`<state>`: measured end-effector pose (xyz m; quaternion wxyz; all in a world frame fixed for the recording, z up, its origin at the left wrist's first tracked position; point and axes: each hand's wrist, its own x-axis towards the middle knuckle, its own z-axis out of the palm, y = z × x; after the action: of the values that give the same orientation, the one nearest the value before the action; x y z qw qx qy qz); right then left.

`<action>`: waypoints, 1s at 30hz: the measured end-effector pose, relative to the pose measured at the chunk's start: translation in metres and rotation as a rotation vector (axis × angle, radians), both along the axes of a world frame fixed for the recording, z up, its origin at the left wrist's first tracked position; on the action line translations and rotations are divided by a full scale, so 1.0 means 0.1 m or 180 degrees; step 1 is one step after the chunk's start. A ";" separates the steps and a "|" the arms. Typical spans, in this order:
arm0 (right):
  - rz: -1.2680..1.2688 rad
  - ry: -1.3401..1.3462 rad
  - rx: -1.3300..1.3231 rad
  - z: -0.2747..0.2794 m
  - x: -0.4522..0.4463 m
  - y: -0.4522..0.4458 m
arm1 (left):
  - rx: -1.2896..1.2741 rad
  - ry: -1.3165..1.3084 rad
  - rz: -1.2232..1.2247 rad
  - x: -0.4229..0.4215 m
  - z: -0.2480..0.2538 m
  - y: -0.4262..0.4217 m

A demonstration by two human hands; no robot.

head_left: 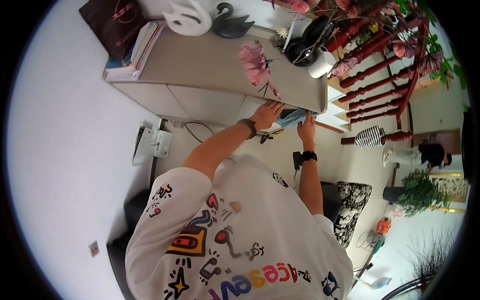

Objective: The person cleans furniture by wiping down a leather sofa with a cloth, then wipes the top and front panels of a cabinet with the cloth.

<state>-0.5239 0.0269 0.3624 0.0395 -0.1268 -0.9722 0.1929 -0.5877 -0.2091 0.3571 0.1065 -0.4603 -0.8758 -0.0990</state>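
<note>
A folded blue denim cloth lies in an opening at the front of the beige cabinet, just under its top edge. My left hand, a dark band at its wrist, rests with outstretched fingers at the cabinet's front edge, left of the denim. On the other side, my right hand, with a black watch, touches the right end of the denim, its visible fingers stretched forward. Part of the cloth is hidden inside the opening and behind my fingers.
A white swan figure, a black swan figure, books, a white mug and a pink flower are on or over the cabinet top. Red stair railings rise at right. Another person stands farther off.
</note>
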 end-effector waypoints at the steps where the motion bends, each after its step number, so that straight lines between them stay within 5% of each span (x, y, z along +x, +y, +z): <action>1: -0.0097 -0.0117 -0.0059 0.06 0.00 -0.03 | -0.0038 -0.0225 -0.0092 -0.02 0.01 -0.03; 6: 0.0145 0.0974 0.0550 -0.32 -0.04 0.04 | -0.0227 -0.0316 -0.0369 -0.04 0.22 -0.14; 9: -0.0148 0.0731 0.0491 -0.37 -0.10 0.00 | 0.0153 -0.0006 -0.0661 -0.21 -0.10 -0.15; 16: -0.0758 -0.0125 0.0267 -0.11 -0.23 -0.22 | 0.0214 -0.0089 -0.1020 -0.36 0.01 -0.23; 19: -0.0897 0.0086 0.0195 -0.21 -0.22 -0.30 | 0.0069 -0.0526 -0.0926 -0.32 0.10 -0.24; 30: -0.1347 0.1482 0.0285 -0.44 -0.26 -0.54 | 0.1218 0.0163 -0.0823 -0.23 -0.19 -0.02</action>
<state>-0.5499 -0.0271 0.3180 0.3057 -0.2768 -0.8966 0.1613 -0.6109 -0.2106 0.3381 0.2004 -0.5424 -0.7719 -0.2644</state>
